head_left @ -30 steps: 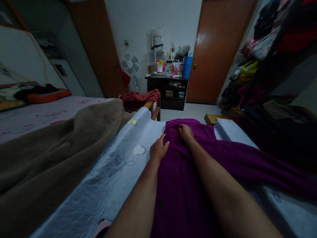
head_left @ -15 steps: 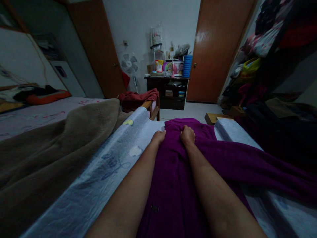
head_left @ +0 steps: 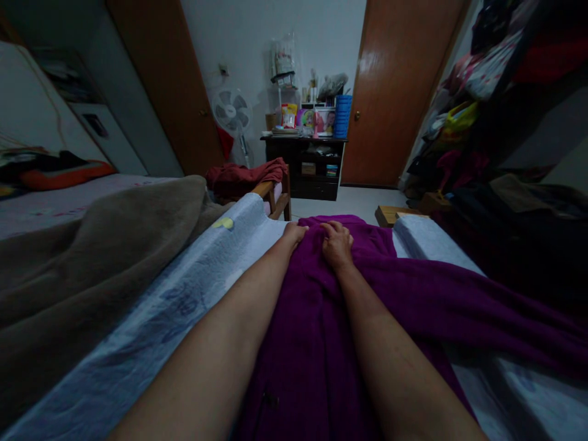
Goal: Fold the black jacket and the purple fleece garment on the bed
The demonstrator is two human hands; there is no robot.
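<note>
A purple coat [head_left: 303,343] lies spread lengthwise in front of me, one sleeve [head_left: 450,294] stretched out to the right. Near its far end, my left hand [head_left: 294,234] grips the left edge of the cloth between thumb and fingers. My right hand [head_left: 338,245] is just beside it, fingers bent and pinching the fabric near the middle. A small dark fastening [head_left: 271,400] shows on the coat's front close to me. Beneath the coat is a pale blue-grey patterned bed cover [head_left: 184,306].
A brown blanket [head_left: 138,220] is heaped along the left. Past the bed's wooden end post [head_left: 285,190], draped with red cloth [head_left: 248,174], stand a fan [head_left: 232,110] and a dark cabinet [head_left: 298,184]. Dark clothes [head_left: 519,245] are piled at the right.
Both hands have shifted slightly left and away from me in the view, still on the coat. My right hand's fingers have reached a little further left over the cloth. The camera view has turned slightly.
</note>
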